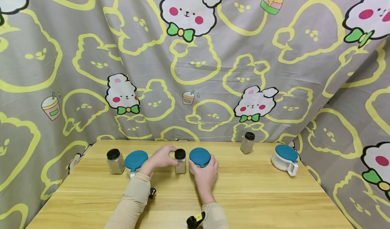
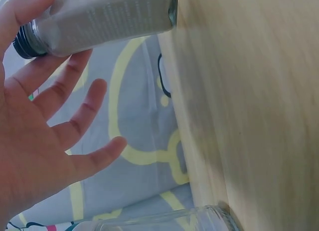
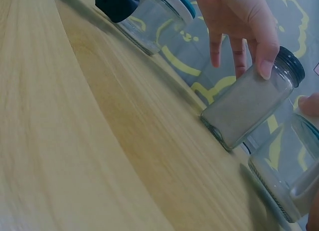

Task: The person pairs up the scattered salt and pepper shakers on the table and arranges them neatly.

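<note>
Pinching a small black-lidded jar (image 1: 180, 166), the left hand (image 1: 161, 157) had its thumb on one side near the top and fingers on the other, with its last fingers spread loose. The right hand (image 1: 208, 175) was wrapped round a blue-lidded pot (image 1: 199, 156). The small jar stood up straight between the two hands, its bottom down by the worktop (image 1: 259, 195); I could not tell if it touched. Just left of the left hand was a second pot (image 1: 136, 159), then a tall jar (image 1: 115, 162). Well to the right of the right hand were a far jar (image 1: 247, 143) and a far pot (image 1: 283, 159). The step looked like setting jar and pot side by side. The next move seemed to call for gentle, steady hands, so the glass would not bump.
</note>
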